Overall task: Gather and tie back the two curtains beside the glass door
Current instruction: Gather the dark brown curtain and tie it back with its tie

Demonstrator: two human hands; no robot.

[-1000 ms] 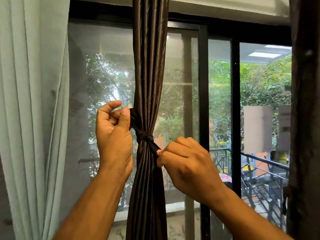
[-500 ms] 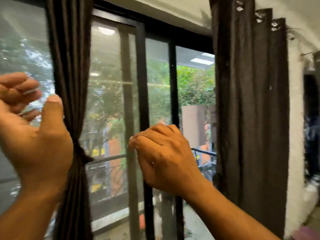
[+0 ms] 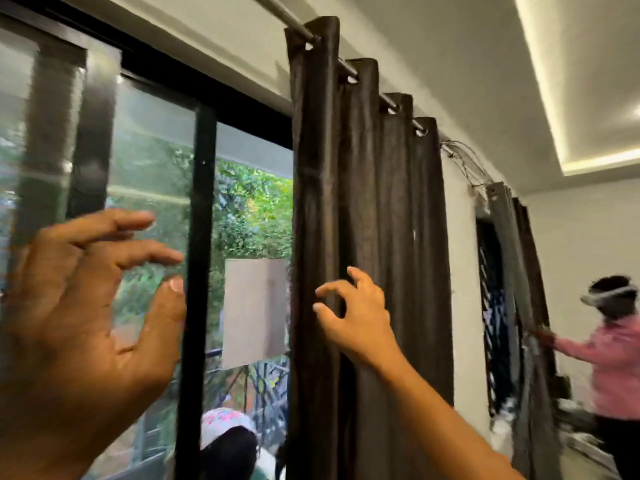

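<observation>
Beyond the glass door (image 3: 152, 174), our spread, empty left hand (image 3: 86, 306) hovered; our loose-fingered right hand (image 3: 353, 313) touched the dark curtain (image 3: 374, 220).

You had nothing to read in this view: no text, label, brand, number or sign showed on the dark curtain (image 3: 367, 237), on the glass door (image 3: 152, 161) or on the wall beside them. The pale panel (image 3: 254, 310) outside the glass was blank, and the blur would have hidden any small print.
</observation>
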